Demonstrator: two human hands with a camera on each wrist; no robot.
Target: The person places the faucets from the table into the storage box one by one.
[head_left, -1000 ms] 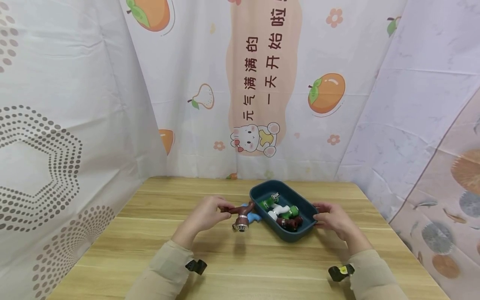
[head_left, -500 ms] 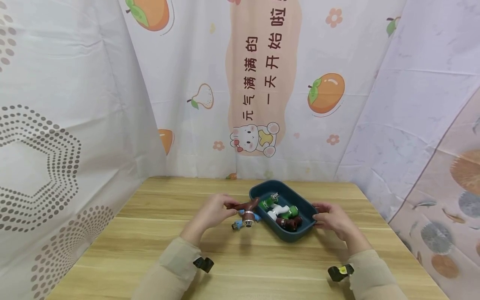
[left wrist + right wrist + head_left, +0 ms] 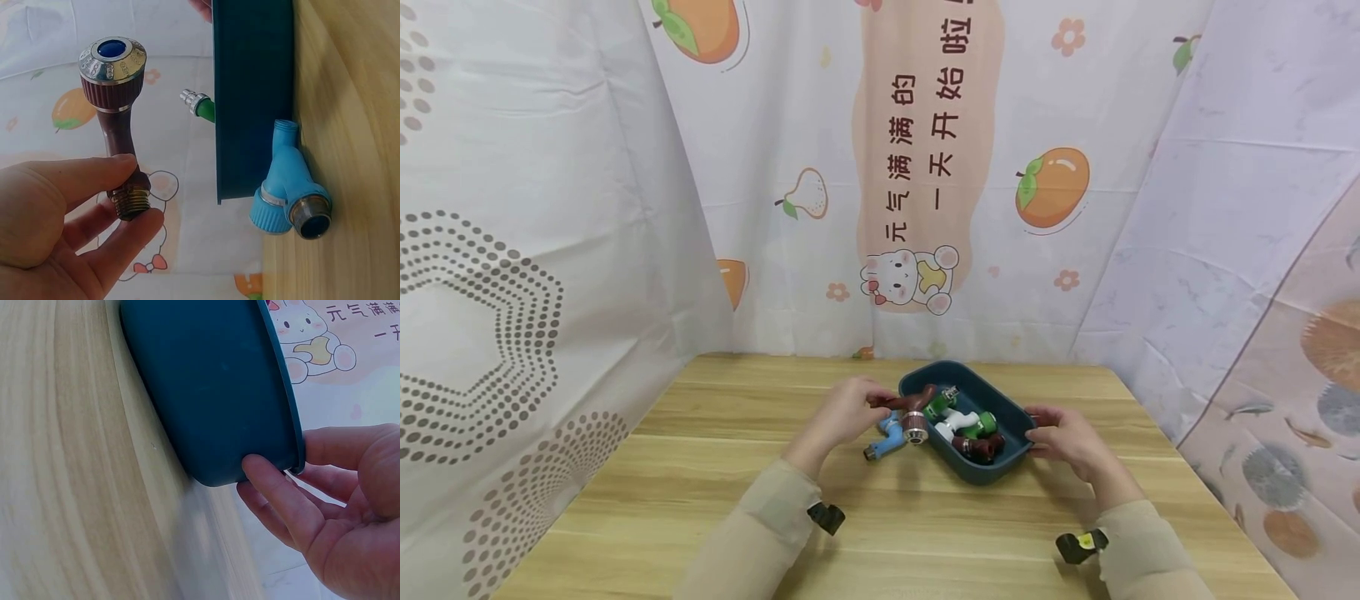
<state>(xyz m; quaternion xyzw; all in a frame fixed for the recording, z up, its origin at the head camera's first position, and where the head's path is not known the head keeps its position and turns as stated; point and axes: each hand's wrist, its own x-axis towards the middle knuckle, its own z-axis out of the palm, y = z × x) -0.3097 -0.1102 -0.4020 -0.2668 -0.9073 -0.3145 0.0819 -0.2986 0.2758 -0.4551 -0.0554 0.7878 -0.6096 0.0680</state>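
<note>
A brown tap with a ribbed handle is pinched between thumb and fingers of my left hand. In the left wrist view its threaded end sits at the fingertips, and the handle with a blue cap points up. It is raised beside the dark teal bin, overlapping its left edge in the head view. A light blue tap lies on the table below, close to the bin. My right hand grips the bin's right end at the rim, fingers against the outer wall.
Inside the bin lie green taps, a white tap and a brown tap. The wooden table meets a printed curtain at the back. More curtains hang at both sides.
My left hand has carried the brown tap rightward, toward the bin's left edge. More of the light blue tap shows now. My right hand and the bin have stayed put.
</note>
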